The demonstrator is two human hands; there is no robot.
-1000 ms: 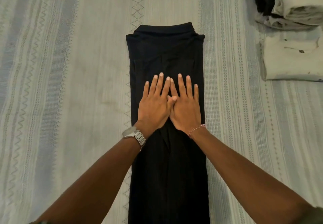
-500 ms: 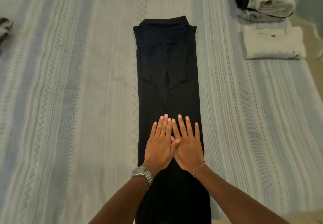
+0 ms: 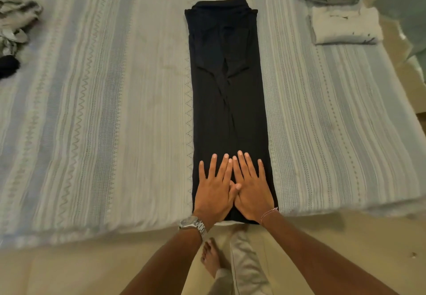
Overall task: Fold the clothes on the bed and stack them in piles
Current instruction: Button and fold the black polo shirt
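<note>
Pressing both flat palms on the near end of the folded garment.

Your left hand (image 3: 215, 191) and right hand (image 3: 252, 188) lie open, fingers straight, side by side on the black garment (image 3: 228, 101). It lies on the bed (image 3: 103, 110) as a long narrow strip, its long axis running straight away from you; the near hem sits under your palms, equally close to both hands. Fabric looks smooth, apparently trousers. Folded piles (image 3: 345, 28) sit far right.
</note>
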